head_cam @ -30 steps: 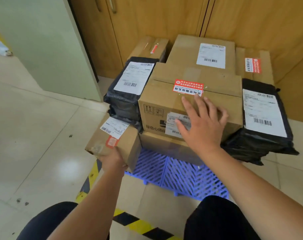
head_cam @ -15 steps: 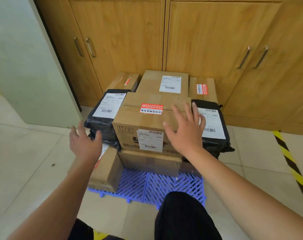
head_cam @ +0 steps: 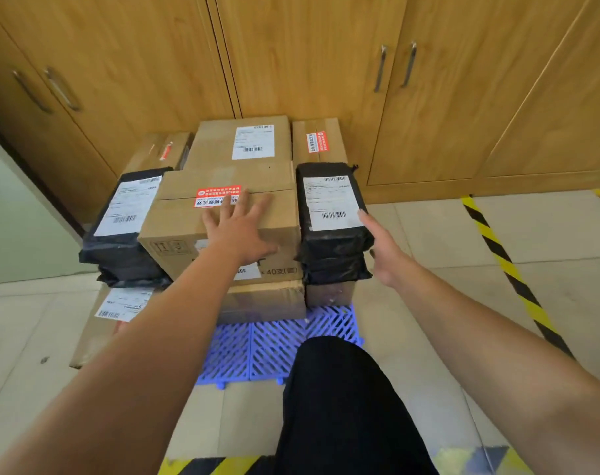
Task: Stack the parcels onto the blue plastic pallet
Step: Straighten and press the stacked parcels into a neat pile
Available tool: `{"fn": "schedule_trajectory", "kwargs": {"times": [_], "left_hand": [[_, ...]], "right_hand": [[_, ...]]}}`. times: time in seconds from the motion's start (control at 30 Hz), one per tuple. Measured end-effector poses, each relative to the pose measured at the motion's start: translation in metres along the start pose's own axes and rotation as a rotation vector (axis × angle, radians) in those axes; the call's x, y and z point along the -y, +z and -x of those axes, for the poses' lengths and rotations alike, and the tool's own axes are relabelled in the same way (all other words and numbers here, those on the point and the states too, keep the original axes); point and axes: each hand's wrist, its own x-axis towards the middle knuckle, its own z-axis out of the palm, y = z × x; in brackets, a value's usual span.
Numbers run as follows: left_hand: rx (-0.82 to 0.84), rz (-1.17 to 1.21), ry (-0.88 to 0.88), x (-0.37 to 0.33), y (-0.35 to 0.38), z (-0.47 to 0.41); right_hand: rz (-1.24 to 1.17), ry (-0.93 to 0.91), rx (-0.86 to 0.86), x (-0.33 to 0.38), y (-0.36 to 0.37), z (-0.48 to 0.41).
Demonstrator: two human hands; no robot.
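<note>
The parcels [head_cam: 223,145] are sitting stacked on the blue plastic pallet [head_cam: 264,347] by the cabinets [head_cam: 309,63]. The left hand [head_cam: 240,231] is lying flat, fingers spread, on the middle cardboard box [head_cam: 178,217]. The right hand [head_cam: 382,248] is hovering, fingers straight, just beside the right black bag parcel [head_cam: 329,241].

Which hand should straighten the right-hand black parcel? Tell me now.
Likely the right hand: it is open beside the black parcel, fingertips at its right edge. The left hand lies flat on the middle carton.
</note>
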Motion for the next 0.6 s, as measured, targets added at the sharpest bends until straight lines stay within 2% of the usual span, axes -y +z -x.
{"fn": "schedule_trajectory", "kwargs": {"times": [0.1, 0.27, 0.37, 0.47, 0.6], "left_hand": [[-0.02, 0.007, 0.006, 0.003, 0.002, 0.001], [-0.031, 0.009, 0.003, 0.002, 0.003, -0.004], [-0.015, 0.012, 0.009, 0.001, 0.0, -0.001], [0.015, -0.03, 0.025, 0.002, -0.002, -0.002], [0.027, -0.036, 0.015, 0.001, -0.002, -0.007]], "right_hand": [[-0.034, 0.021, 0.098, -0.001, 0.02, -0.013], [-0.007, -0.027, 0.069, -0.008, 0.026, -0.031], [-0.058, -0.026, 0.098, -0.008, 0.02, -0.037], [-0.115, -0.059, 0.056, -0.004, 0.016, -0.043], [-0.071, -0.001, 0.048, -0.008, 0.022, -0.047]]}}
